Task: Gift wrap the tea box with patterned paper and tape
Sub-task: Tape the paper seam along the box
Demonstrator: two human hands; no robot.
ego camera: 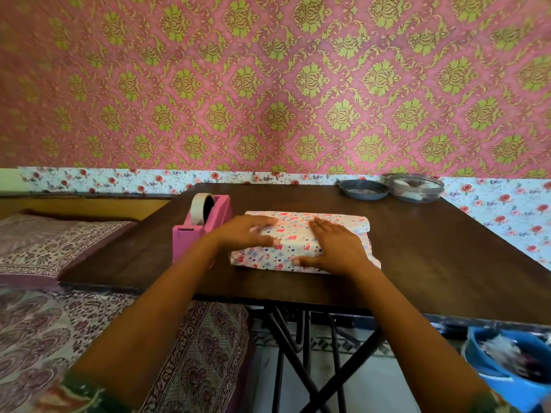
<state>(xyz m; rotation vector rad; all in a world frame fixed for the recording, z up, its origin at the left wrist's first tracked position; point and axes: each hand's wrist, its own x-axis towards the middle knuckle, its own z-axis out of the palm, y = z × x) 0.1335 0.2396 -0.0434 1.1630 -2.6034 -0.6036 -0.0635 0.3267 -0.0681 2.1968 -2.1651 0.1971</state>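
Pink wallpaper (268, 84) with green damask motifs fills the upper half of the view; below it a dark wooden surface (417, 248) on black folding legs stands against a floral border, with a bed (59, 308) under a printed cover at its left side and a blue tub (507, 362) on the floor low at the right. Near the middle of the surface lies the patterned paper (295, 236) — white with small red and blue hearts — folded round a flat, box-shaped bulk; the tea box itself is hidden beneath it, and the paper's right end curls loose. Just beside the parcel's left end stands a pink tape dispenser (205, 225) carrying a roll of tape (198, 208). Both hands lie flat on top of the parcel, holding nothing: the left hand (244, 232) presses with straight fingers on the left part; the right hand (334, 247) presses on the right part, its thumb stretched along the near edge. At the far edge sit a grey lid (363, 189) and a clear round container (416, 187), side by side.
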